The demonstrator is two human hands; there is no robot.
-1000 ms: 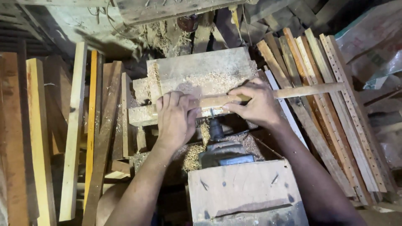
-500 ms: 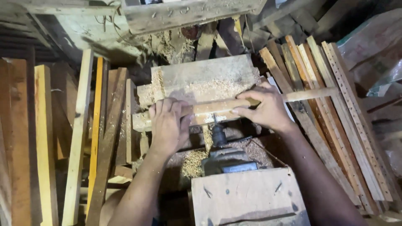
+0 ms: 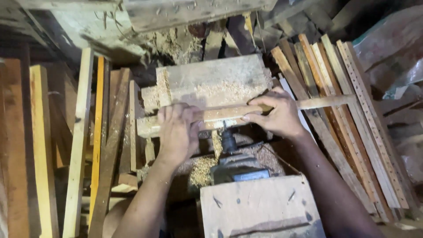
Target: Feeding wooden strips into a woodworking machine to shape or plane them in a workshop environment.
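A long thin wooden strip (image 3: 220, 113) lies crosswise over a drill-like machine whose dark chuck (image 3: 228, 142) points up at it. My left hand (image 3: 178, 132) presses down on the strip's left part. My right hand (image 3: 277, 113) grips the strip further right, fingers curled over its top edge. The strip's right end (image 3: 328, 102) juts out past my right hand. Behind the strip sits a wide board (image 3: 211, 81) strewn with sawdust.
A wooden box (image 3: 260, 209) covers the machine's body (image 3: 240, 169) in the foreground. Long wooden slats lean at the left (image 3: 81, 145) and at the right (image 3: 348, 114). Sawdust (image 3: 202, 169) is heaped beside the machine. Rough planks (image 3: 189, 11) cross the top.
The view has drifted, so the scene sits slightly lower and to the right. Both hands stay on the strip, and the left hand has slid a little toward the near edge.
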